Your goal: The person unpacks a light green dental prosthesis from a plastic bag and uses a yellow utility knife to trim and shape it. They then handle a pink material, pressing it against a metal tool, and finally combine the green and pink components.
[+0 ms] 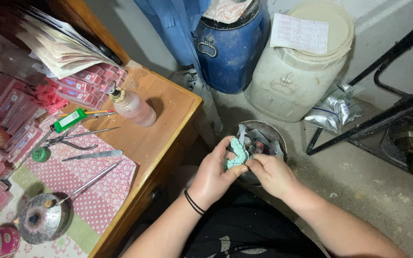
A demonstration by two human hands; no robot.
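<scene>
left hand [212, 173] cups pale green dental cast [237, 153], frame centre | right hand [269, 173] pinches its lower edge, likely picking at it | both over round waste bowl [279, 141] on floor, so scraps fall in | wooden worktop [161, 129] left, blue drum [230, 52] and white bucket [295, 71] beyond

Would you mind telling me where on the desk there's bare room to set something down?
Bare wood lies on the desk corner right of the pink bottle, and along the edge beside the dotted mat. Steel tools cover the mat's middle; the far left is crowded with pink boxes. Both hands hold a green dental cast.
</scene>
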